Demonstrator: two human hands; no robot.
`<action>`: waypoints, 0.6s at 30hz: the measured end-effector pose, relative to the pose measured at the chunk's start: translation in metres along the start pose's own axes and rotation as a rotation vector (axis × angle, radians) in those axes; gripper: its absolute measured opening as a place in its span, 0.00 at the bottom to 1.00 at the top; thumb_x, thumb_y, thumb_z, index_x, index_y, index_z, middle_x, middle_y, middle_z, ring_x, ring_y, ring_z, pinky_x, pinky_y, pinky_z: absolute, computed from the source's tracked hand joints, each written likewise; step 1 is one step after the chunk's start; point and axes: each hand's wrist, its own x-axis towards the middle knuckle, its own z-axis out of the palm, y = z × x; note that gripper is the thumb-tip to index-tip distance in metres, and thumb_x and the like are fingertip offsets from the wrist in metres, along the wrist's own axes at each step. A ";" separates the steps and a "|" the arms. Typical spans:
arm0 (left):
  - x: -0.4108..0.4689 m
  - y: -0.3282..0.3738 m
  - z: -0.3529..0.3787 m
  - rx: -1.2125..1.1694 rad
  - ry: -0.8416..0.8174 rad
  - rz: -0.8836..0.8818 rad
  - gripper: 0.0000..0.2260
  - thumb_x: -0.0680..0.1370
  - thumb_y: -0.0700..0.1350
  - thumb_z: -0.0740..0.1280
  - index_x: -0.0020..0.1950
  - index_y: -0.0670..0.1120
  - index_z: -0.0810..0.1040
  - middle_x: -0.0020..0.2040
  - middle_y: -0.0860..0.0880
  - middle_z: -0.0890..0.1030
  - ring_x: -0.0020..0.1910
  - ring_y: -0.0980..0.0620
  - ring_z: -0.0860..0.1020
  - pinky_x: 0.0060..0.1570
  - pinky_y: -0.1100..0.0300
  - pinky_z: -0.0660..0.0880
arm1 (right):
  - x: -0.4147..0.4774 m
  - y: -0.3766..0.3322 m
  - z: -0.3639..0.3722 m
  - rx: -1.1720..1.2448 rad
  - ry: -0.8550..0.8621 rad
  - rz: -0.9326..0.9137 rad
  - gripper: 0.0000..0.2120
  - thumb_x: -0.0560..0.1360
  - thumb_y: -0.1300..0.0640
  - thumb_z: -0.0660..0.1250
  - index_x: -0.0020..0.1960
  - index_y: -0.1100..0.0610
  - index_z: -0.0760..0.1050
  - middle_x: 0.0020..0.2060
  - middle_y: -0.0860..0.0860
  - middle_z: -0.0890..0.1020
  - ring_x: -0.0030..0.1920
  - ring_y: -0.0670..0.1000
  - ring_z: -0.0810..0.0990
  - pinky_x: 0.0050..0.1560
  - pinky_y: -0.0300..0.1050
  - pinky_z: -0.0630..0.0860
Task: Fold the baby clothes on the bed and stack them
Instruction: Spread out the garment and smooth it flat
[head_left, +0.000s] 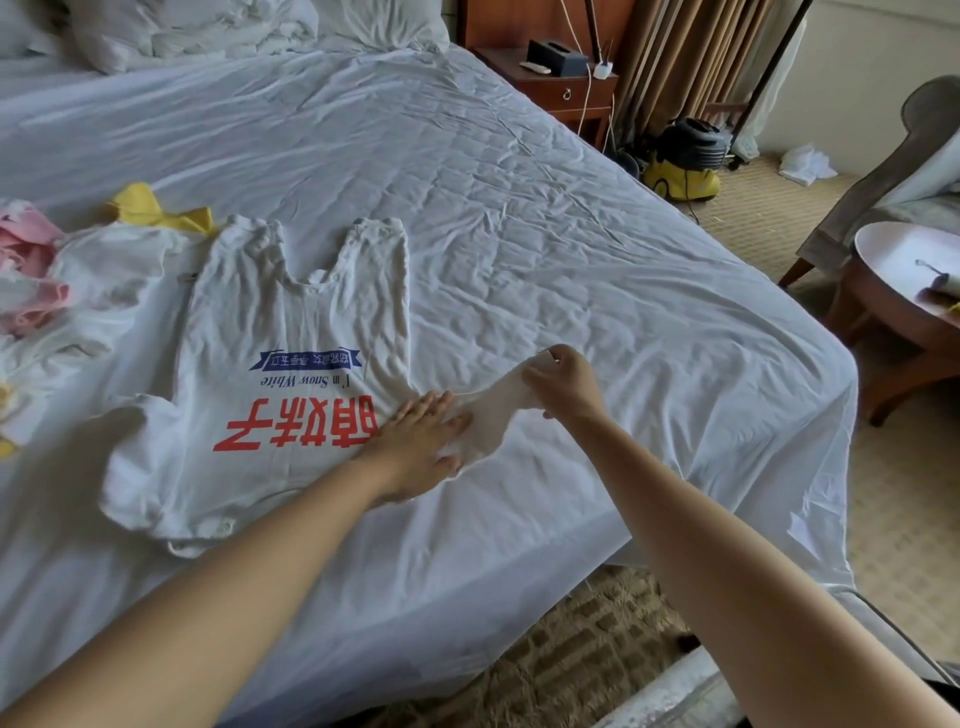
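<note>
Hotel bedroom: bed (519, 218), nightstand (561, 88).

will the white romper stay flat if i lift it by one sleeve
Probably not: the sleeve drapes limp from the right hand's pinch, so the romper looks floppy. Likely light, thin, creased cloth. It may slide on the sheet; the left hand pins it.

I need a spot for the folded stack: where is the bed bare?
Bare sheet spreads right of the white romper to the bed edge, and beyond its legs toward the pillows. Crowded: the left side, with pink clothes and a yellow garment.
</note>
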 end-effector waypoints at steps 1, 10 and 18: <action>-0.002 0.000 -0.006 -0.158 0.029 0.009 0.25 0.84 0.50 0.52 0.80 0.51 0.49 0.80 0.51 0.43 0.79 0.51 0.41 0.74 0.57 0.39 | -0.003 -0.010 0.000 0.060 -0.009 -0.007 0.10 0.68 0.57 0.65 0.49 0.56 0.78 0.39 0.51 0.82 0.33 0.51 0.81 0.31 0.46 0.80; -0.042 -0.029 -0.044 -1.659 0.382 -0.256 0.20 0.84 0.57 0.54 0.70 0.49 0.72 0.52 0.49 0.82 0.46 0.53 0.80 0.53 0.53 0.75 | -0.045 -0.107 0.061 0.300 -0.297 -0.082 0.04 0.73 0.61 0.68 0.48 0.59 0.78 0.35 0.53 0.79 0.31 0.49 0.78 0.28 0.41 0.79; -0.089 -0.089 -0.041 -1.457 0.518 -0.542 0.32 0.64 0.71 0.71 0.57 0.48 0.80 0.52 0.45 0.84 0.52 0.44 0.82 0.57 0.41 0.77 | -0.062 -0.126 0.119 0.243 -0.464 -0.139 0.10 0.80 0.54 0.59 0.47 0.57 0.77 0.38 0.55 0.84 0.29 0.53 0.79 0.27 0.41 0.74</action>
